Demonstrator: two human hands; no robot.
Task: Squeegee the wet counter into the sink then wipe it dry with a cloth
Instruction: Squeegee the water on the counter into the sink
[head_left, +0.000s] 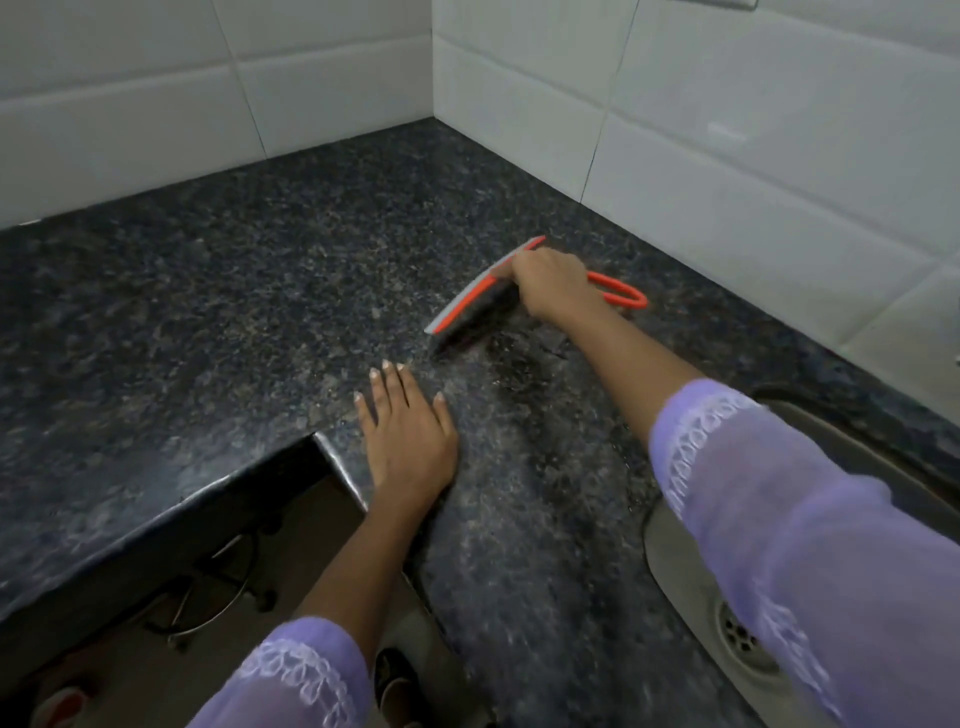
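Lilac sleeves (810, 525) fill the near edge. At near right the steel sink (675, 551) is set into the dark speckled desk (208, 291). Left grip (408, 431) lies flat, fingers straight, near the desk's inner corner. Farther right, the right grip (553, 283) is curled round the orange squeegee (467, 306), its blade on the desk, near the tiled wall (753, 156).

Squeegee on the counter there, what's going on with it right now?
A person is working a dark granite counter in a tiled corner. The right hand holds an orange squeegee with its blade down on the counter, near the back wall. The left hand rests flat on the counter by its front edge, fingers straight. The steel sink lies to the right, partly under the right sleeve. No cloth is in view, so the drying step looks not yet begun.
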